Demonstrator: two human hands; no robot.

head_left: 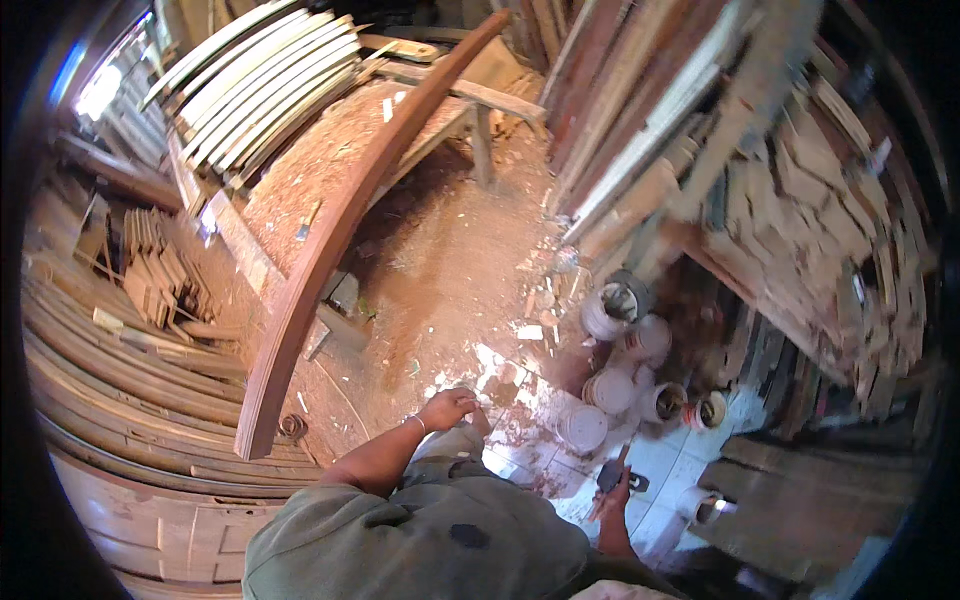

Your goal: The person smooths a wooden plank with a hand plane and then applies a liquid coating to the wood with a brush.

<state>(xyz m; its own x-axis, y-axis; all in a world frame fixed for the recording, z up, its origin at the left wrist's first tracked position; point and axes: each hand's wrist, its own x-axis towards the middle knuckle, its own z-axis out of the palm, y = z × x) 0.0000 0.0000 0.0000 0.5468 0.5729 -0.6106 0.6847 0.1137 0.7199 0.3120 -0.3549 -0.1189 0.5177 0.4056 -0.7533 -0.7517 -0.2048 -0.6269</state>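
My left hand [447, 408], with a pale band at the wrist, is in front of my body with its fingers curled together. Whether anything small sits in them I cannot make out. Low on my right side, my right hand [610, 497] is closed around a dark tool shaped like a small hand plane [622, 477]. A long reddish-brown wooden beam [340, 250] runs from near my left side up to the far middle, lying across a low workbench [330, 135] strewn with sawdust and chips. Neither hand touches the beam.
Curved pale slats [265, 85] are stacked on the bench's far end. Several buckets [610, 388] stand on the tiled floor to my right. Boards [640, 120] lean at the far right beside a scrap-wood pile [830, 220]. Long timbers [130, 380] and a panelled door [180, 525] lie left.
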